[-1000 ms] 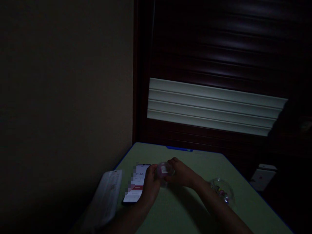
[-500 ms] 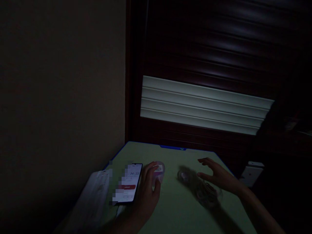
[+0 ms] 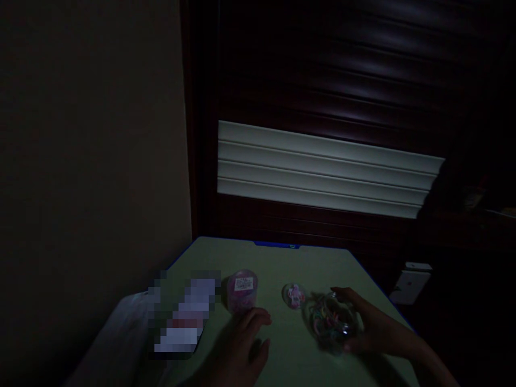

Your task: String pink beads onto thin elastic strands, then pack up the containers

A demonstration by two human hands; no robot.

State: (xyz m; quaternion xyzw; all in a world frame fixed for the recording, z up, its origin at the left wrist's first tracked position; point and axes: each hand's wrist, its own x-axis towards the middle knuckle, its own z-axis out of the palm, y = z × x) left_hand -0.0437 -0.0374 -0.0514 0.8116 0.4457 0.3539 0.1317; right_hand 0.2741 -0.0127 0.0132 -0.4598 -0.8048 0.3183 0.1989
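A clear round jar with colourful bands inside stands at the right of the pale green table. My right hand has its thumb and fingers around the jar's right side. A pinkish tub with a white printed label stands at the left centre. My left hand is just in front of the tub, fingers apart and slightly curled, with nothing in it. Between tub and jar lies a small round clear piece with pink and white bits in it.
At the left, a partly pixelated phone lies on the table, beside a whitish plastic bag. Beyond the table's right edge is a white box. A dark slatted door stands behind.
My left hand has let go of the tub and moved back towards me. My right hand has come down onto the jar and closed around its side. The view has shifted slightly.
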